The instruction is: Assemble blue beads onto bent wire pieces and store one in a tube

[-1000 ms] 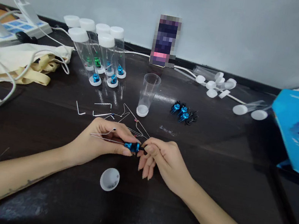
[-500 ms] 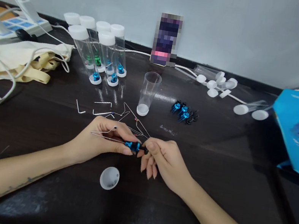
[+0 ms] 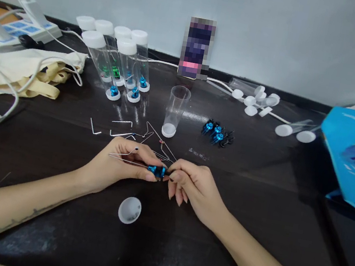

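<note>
Fig.: blue fitting (image 3: 156, 171) held between both hands just above the tabletop (image 3: 257, 188), long axis approx. horizontal, left to right. The left hand (image 3: 116, 168) grip is clenched on its left end w/ a thin wire (image 3: 125, 158) trailing leftward. The right hand (image 3: 195, 189) grip pinches its right tip. Both hands touch it. A white cap (image 3: 130, 210) lies near, toward the viewer

- Capped tubes (image 3: 120, 65) stand to my far left, beside a cream cloth bag (image 3: 26, 72).
- An open tube (image 3: 176, 110) stands upright ahead of me.
- A white cap (image 3: 130, 210) lies on the dark surface (image 3: 257, 188).
</note>
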The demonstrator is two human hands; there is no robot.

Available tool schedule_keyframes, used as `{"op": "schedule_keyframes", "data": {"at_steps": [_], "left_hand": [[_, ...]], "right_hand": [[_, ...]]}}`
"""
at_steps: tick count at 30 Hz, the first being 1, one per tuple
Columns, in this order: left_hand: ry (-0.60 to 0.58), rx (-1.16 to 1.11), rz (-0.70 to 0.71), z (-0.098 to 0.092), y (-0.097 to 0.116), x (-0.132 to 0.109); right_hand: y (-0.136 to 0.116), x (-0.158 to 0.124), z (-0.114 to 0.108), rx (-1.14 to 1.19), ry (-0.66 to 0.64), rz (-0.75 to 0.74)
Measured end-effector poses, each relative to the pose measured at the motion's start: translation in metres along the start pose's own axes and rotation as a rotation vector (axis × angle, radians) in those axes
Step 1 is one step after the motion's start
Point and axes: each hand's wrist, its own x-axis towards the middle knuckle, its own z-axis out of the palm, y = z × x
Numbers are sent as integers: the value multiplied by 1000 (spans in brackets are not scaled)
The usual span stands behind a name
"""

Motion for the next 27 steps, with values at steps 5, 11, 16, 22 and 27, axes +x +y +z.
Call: {"op": "schedule_keyframes", "data": {"at_steps": [5,11,16,22,27], "left_hand": [[32,19,11,-1,-1,1],[15,49,46,-2,0,1],[7,69,75,-2,-1,0],[5,45,47,-2,0,1],[-2,18,28,-2,0,1]], "right_hand": [[0,1,0,57,64,-18],[0,0,3,77,128,-41],[0,0,6,172,150,-43],[2,-1,5,156,143,-41],[0,-1,5,118,158,-58]]}}
